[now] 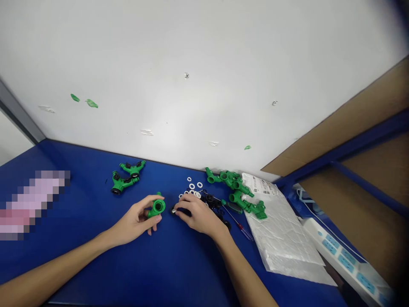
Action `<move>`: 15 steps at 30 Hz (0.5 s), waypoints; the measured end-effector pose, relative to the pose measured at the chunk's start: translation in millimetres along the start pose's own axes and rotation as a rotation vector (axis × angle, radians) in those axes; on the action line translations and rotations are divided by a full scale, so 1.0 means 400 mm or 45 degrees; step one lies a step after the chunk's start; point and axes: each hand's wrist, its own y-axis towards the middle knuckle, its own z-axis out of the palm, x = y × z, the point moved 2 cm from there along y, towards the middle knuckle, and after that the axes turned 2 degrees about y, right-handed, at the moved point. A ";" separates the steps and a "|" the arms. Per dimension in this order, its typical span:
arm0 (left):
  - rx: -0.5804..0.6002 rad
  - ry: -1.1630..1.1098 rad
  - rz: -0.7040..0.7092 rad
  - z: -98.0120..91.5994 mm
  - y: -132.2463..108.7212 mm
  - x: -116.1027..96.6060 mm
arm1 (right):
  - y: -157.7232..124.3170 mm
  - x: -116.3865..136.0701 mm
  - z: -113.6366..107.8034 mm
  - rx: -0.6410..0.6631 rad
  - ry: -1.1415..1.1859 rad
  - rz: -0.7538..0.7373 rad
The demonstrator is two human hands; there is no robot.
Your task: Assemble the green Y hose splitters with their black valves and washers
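Note:
My left hand (137, 219) is closed around a green plastic hose fitting (157, 207), its round opening facing me, just above the blue table (96, 221). My right hand (196, 215) lies right of it, fingertips pinched on a small black ring (174, 210) at the table surface. Loose white washers (193, 186) and black rings (212, 200) are scattered just beyond my right hand.
Two assembled green Y-fittings (126, 177) lie at the back left. A pile of green fittings (238, 192) sits at the back right on a white padded bag (281, 234). A red-handled screwdriver (239, 226) lies beside it. A white power strip (338, 251) is far right. The white wall stands behind.

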 end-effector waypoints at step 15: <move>0.003 0.005 -0.004 -0.001 0.001 0.002 | 0.000 -0.025 -0.003 -0.225 0.180 0.135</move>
